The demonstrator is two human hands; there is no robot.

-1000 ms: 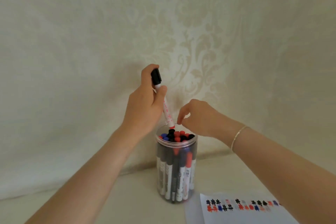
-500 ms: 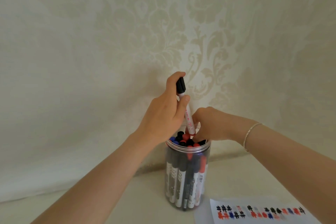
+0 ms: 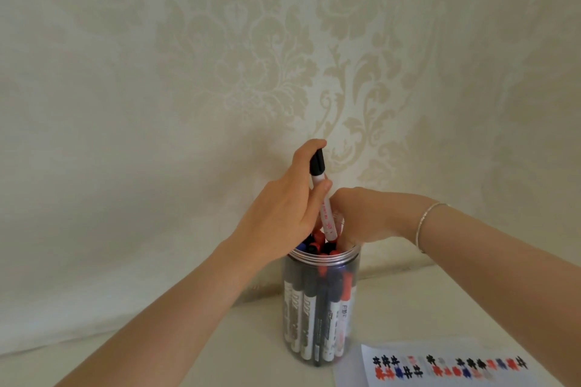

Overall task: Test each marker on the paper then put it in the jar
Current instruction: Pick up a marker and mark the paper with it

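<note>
1. Directly below both hands stands a clear plastic jar [image 3: 321,308], upright on the pale worktop [image 3: 176,352]. It is packed with upright markers [image 3: 314,320], white barrels with black, red and blue caps crowding its open mouth.
2. The left hand [image 3: 286,207] grips one more marker [image 3: 323,203] between thumb and fingers. This marker is nearly upright, black end on top, its lower end down among the caps at the jar's mouth.
3. The right hand [image 3: 364,217] is just beside the left, fingers curled down into the mouth of the jar. Whether they pinch anything cannot be told, since the fingertips are hidden among the caps.
4. A thin bracelet [image 3: 423,223] circles the right wrist.
5. Below the right forearm lies a white paper [image 3: 446,367] with rows of black, red and blue test marks. Its lower part is cut off by the frame edge, and the marks are blurred.
</note>
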